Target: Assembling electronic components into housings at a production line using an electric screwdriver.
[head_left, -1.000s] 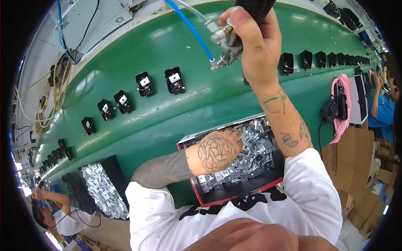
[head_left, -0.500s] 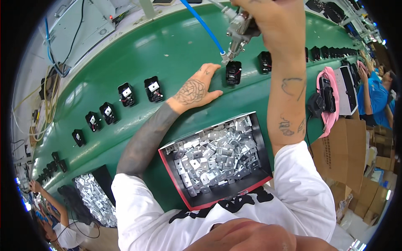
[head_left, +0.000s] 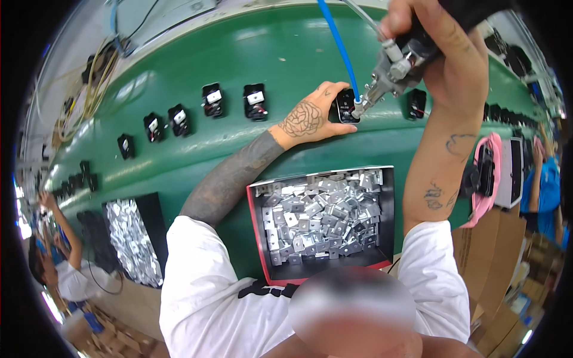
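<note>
Head view: green belt curves across the table, smooth and glossy, carrying a spaced row of small black plastic parts, several with a white rectangular label on top. Left hand lies flat on the belt, fingers spread and pressing one black socket part, not closed around it. Right hand is clenched around the dark grip of a pneumatic screwdriver, whose grey metal nose tilts down-left so that its tip touches the socket part just beside the left fingertips. Blue hose runs from the tool's front up to the top edge. Below the hands, near the person's chest, an open rectangular box with a red rim and black inside holds a loose heap of shiny square metal plates. Further left a black tray holds more such plates. At right, brown cardboard cartons stand beside a pink object
</note>
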Demonstrator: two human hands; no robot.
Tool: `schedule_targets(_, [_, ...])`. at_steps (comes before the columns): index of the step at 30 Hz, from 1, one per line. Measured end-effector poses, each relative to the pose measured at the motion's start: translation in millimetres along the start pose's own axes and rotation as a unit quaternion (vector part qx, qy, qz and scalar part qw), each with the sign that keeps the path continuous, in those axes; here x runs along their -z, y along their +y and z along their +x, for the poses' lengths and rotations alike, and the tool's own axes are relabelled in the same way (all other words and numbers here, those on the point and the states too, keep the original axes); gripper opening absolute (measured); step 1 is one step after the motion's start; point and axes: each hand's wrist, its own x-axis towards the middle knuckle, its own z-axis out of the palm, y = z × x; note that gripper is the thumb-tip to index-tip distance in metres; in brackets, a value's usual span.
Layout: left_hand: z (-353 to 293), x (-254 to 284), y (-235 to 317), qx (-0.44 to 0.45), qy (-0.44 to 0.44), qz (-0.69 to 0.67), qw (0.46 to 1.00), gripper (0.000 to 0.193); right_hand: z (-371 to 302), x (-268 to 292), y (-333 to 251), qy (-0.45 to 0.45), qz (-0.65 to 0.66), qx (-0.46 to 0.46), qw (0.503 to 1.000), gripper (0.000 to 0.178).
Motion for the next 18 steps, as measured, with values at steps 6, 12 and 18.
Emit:
schedule_targets(6, [-34,16,-8,0.051,0.092,-0.039,0.994,0.077,-12,-56,20,0.018,-0.011,0.107,0.994,0.033])
schedule_targets(12, [-28,3,-15,0.025,0.113,-0.049,0.992,0.078,-15,-59,33,0.081,-0.045,0.158,0.983,0.033])
schedule_targets(18, [-29,5,-17,0.009,0.152,-0.075,0.985,0.077,-16,-62,37,0.080,-0.094,0.168,0.978,0.034])
